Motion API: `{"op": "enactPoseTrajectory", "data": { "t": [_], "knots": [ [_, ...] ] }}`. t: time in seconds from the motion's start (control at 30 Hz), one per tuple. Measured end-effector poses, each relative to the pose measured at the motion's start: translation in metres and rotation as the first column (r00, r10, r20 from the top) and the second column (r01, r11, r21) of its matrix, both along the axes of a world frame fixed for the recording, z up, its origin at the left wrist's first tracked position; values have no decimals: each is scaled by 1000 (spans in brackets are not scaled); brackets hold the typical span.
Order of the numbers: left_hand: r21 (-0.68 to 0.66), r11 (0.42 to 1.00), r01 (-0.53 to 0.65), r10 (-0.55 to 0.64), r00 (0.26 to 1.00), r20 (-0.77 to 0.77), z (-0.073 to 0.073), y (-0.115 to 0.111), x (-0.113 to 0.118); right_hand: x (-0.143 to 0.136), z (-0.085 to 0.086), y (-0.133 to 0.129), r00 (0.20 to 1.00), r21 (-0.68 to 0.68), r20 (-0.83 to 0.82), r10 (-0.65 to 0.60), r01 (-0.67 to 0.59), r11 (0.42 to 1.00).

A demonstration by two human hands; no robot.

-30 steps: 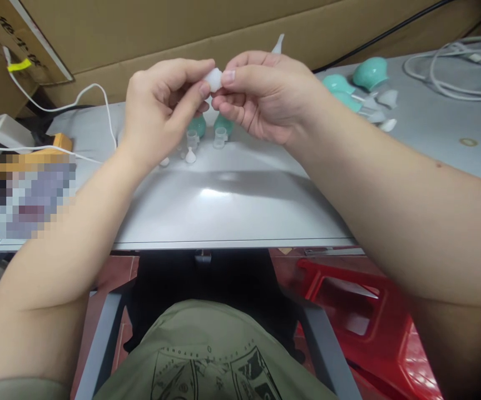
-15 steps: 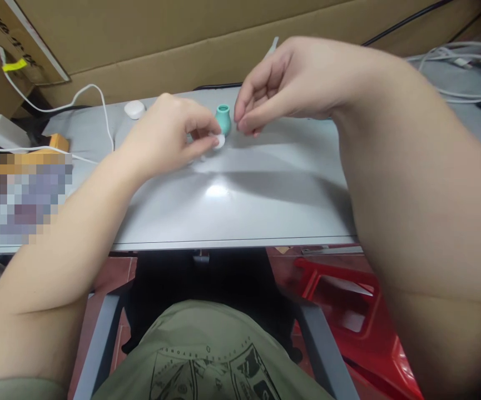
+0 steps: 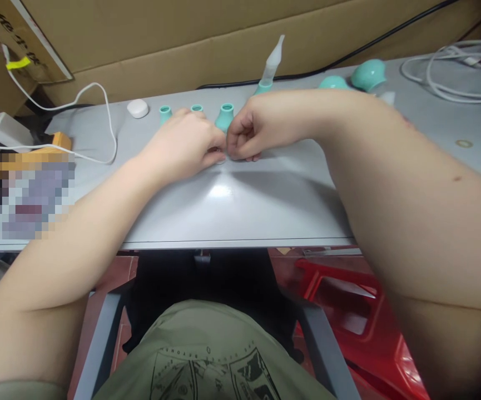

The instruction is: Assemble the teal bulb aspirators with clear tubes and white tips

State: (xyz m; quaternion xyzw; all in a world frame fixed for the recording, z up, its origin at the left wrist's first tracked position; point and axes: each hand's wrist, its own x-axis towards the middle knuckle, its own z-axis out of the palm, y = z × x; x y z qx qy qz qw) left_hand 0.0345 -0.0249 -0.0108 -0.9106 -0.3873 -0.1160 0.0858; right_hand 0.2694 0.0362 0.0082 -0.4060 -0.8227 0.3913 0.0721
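My left hand [image 3: 194,139] is low over the desk, its thumb and fingers closed on a small white round piece [image 3: 221,161], of which only an edge shows. Touching or almost touching it, my right hand [image 3: 246,136] has its fingertips pinched together; what they hold, if anything, is hidden. Just behind the hands stands a teal squeeze bulb [image 3: 224,118] with an open neck. Two more open necks, a left teal bulb [image 3: 165,114] and a middle teal bulb [image 3: 197,109], show behind my left hand. Beyond my right wrist rises a translucent tapered nozzle [image 3: 271,65] on a teal base.
Two teal bulbs [image 3: 368,75] lie at the back right, near a coiled grey cable [image 3: 444,100]. A flat ring [image 3: 464,143] rests on the right of the desk [image 3: 240,222]. At left are a white rounded case [image 3: 138,108], a charger [image 3: 6,132] and its cable.
Both hands have come down and closer together, lowering the white piece towards the desk. My right arm has dropped, so the nozzle and the bulbs behind it now show.
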Motion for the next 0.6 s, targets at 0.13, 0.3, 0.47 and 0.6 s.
{"op": "enactPoseTrajectory", "data": {
  "t": [0.13, 0.3, 0.47, 0.6],
  "knots": [
    [-8, 999, -36, 36, 999, -12, 2, -1, 1, 2, -8, 8, 984, -123, -110, -143, 129, 984],
    [-7, 1000, 14, -13, 998, 66, -2, 3, -3, 4, -12, 15, 986, -21, -160, -37, 34, 999],
    [-11, 997, 70, -68, 987, 149, -7, 9, -7, 2, -7, 2, 999, 230, 45, -19, 8, 973],
    [-52, 998, 20, -15, 995, 98, 1, 3, -4, -3, -8, 0, 993, 359, 116, 24, -65, 931]
  ]
}}
